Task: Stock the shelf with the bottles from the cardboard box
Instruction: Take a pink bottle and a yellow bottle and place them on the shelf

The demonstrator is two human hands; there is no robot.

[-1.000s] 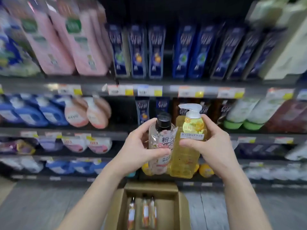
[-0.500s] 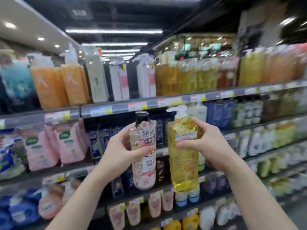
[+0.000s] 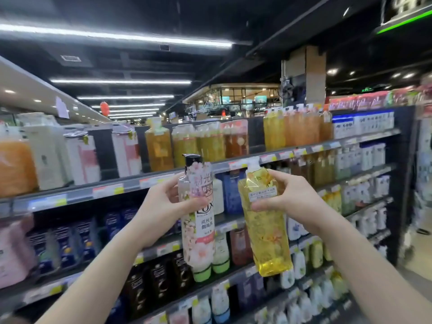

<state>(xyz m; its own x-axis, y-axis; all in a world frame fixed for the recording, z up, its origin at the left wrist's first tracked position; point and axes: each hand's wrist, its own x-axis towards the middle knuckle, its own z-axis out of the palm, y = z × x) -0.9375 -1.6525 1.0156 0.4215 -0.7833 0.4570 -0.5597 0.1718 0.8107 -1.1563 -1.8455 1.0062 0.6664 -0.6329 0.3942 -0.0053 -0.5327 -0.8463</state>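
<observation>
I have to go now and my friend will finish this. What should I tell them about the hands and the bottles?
Left hand: holds the pink flowery bottle with a black cap, upright.
Right hand: holds the yellow pump bottle, tilted slightly.
Both bottles are up in front of the shelves, side by side, not yet on one.
Done: two bottles picked up.
Left: find a spot for each and set them down. The cardboard box is out of view.

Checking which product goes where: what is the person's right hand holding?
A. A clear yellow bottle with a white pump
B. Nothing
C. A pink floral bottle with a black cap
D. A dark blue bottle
A: the right hand grips the yellow bottle; the pink floral bottle is in the left hand.
</observation>
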